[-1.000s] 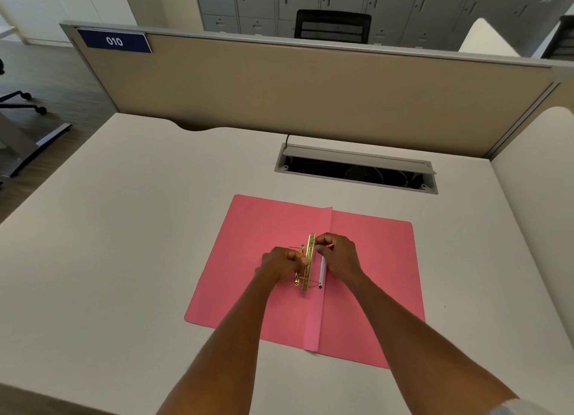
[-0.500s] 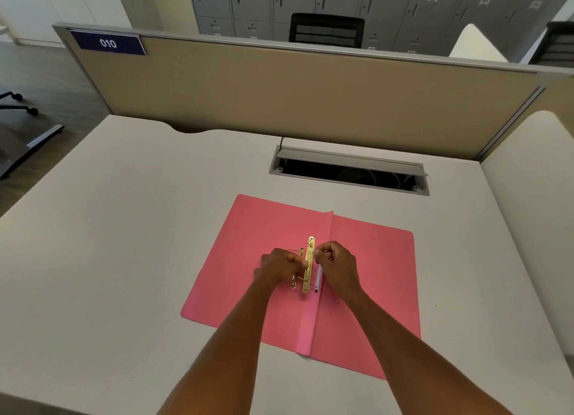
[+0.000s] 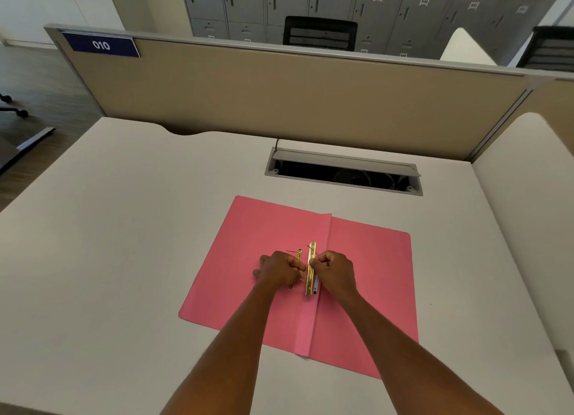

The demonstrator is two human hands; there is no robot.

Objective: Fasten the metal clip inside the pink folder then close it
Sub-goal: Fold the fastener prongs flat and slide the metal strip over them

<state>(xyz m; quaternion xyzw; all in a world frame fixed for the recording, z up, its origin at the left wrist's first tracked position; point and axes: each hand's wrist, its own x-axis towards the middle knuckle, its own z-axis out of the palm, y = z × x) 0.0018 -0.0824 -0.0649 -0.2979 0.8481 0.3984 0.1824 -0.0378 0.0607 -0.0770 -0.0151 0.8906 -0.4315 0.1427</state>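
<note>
Clip | between both hands' fingers (curled) | folder open

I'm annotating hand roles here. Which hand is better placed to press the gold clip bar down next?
Probably the right hand: its fingers already meet the metal clip bar beside the pink folder spine. The left hand sits just left, at the thin prongs.

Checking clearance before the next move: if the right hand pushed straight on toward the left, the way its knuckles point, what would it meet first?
The gold metal clip, touching the right hand already; beyond it, the left hand. Depth is hard to judge.
</note>
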